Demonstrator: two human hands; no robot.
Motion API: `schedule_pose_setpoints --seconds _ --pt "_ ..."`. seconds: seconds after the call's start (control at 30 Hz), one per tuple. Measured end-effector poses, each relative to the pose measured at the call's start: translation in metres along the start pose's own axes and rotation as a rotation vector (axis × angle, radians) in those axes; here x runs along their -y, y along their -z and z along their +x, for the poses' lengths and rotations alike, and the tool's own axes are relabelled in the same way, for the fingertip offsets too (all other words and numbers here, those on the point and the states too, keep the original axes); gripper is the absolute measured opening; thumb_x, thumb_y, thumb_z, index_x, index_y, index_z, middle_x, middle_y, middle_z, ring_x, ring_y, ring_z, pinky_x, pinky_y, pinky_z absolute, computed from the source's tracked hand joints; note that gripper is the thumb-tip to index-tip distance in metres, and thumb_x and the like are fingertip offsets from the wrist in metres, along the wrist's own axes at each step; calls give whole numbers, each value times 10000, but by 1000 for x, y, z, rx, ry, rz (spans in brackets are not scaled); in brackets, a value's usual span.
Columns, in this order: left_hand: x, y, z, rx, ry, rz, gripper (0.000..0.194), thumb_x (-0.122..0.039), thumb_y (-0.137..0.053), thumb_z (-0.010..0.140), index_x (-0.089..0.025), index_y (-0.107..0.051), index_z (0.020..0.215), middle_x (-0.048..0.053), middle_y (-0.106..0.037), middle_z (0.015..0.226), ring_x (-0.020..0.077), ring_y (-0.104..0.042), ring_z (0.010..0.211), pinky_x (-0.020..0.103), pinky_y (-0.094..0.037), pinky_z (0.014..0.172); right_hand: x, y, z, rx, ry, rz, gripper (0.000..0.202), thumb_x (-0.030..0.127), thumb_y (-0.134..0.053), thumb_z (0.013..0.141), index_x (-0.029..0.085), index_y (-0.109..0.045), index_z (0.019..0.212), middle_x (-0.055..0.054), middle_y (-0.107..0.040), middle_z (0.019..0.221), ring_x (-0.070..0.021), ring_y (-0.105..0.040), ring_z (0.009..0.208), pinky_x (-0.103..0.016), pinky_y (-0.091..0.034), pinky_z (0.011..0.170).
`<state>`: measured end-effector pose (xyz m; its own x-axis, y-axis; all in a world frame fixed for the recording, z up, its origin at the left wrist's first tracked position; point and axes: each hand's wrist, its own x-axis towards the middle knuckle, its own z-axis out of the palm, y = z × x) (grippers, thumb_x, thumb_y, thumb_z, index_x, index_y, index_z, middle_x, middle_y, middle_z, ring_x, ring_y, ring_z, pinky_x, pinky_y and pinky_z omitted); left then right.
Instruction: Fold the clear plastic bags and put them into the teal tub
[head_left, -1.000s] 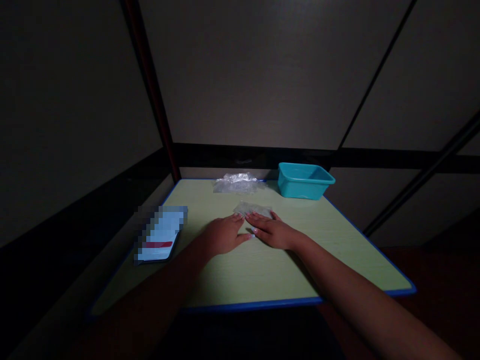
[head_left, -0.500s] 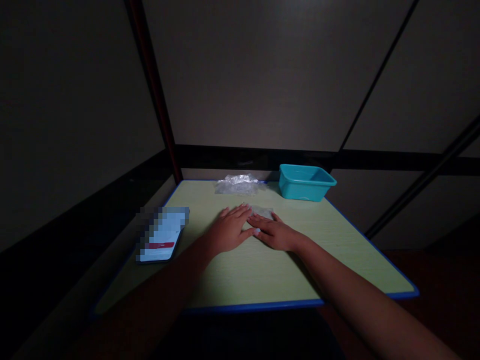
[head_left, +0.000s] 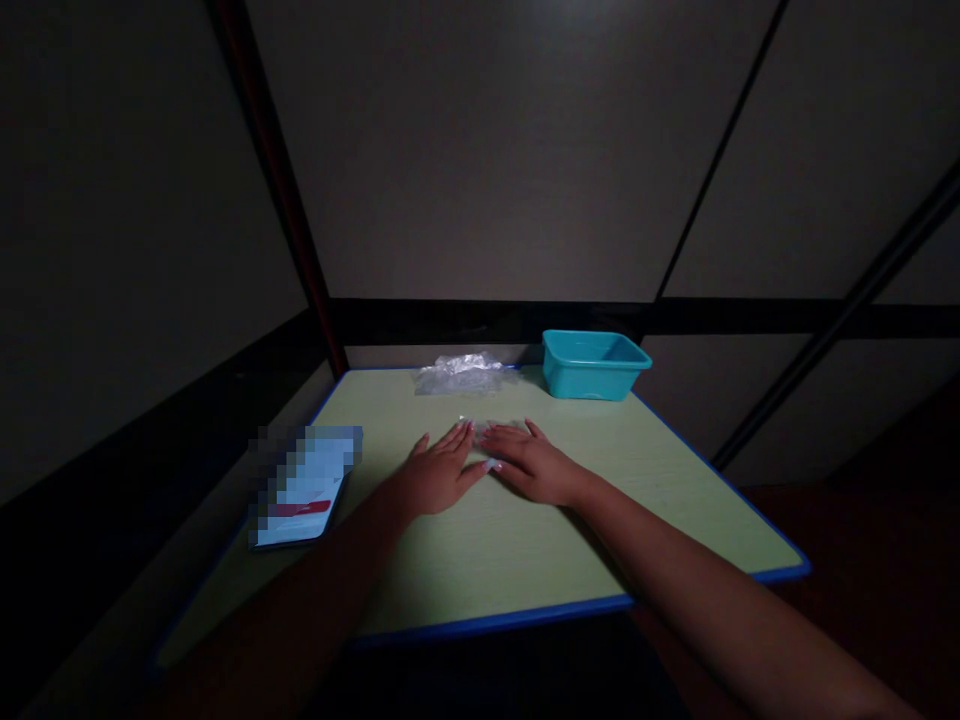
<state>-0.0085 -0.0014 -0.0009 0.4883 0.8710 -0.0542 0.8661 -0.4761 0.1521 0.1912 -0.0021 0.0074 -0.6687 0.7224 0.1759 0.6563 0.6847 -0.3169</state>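
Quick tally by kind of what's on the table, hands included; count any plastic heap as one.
Hands: 2, the left hand and right hand
Clear plastic: 2, a small piece partly covered by the hands and a crumpled heap near the far edge
Turquoise bin: 1
Lit-screen device: 1
Total: 6

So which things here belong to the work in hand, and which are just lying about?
In the work:
clear plastic piece, partly hidden by the flat left hand and right hand
table, beneath it

Apparently just lying about:
teal bin, at the far right
phone, near the left edge
crumpled plastic, at the back; it looks similar, so possibly related
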Motion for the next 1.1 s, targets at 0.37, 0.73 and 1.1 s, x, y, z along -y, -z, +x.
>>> schedule_pose_setpoints --seconds 0.37,0.73,1.1 --pt "-7 -2 -5 -20 23 82 703 -567 -186 886 -117 -160 1425 123 -132 1480 257 -107 1366 557 -168 1039 -10 -12 3 52 -281 -130 668 493 -223 899 111 -119 1437 -145 -134 1481 -245 -114 1366 -580 -44 1046" --pt "-30 -1 2 -173 -75 73 649 -538 -166 899 -161 -174 1427 91 -139 1488 251 -108 1368 576 -38 1054 -3 -12 2 108 -183 -131 620 429 -271 891 179 -124 1438 -96 -172 1478 -244 -157 1357 -621 -8 1023" --pt "-28 -8 9 -67 -28 92 677 -546 -177 894 -116 -199 1417 139 -141 1479 263 -107 1366 561 -92 1047 -3 -11 3 95 -185 -129 608 440 -258 896 183 -148 1435 -94 -180 1476 -246 -150 1359 -611 -13 1031"
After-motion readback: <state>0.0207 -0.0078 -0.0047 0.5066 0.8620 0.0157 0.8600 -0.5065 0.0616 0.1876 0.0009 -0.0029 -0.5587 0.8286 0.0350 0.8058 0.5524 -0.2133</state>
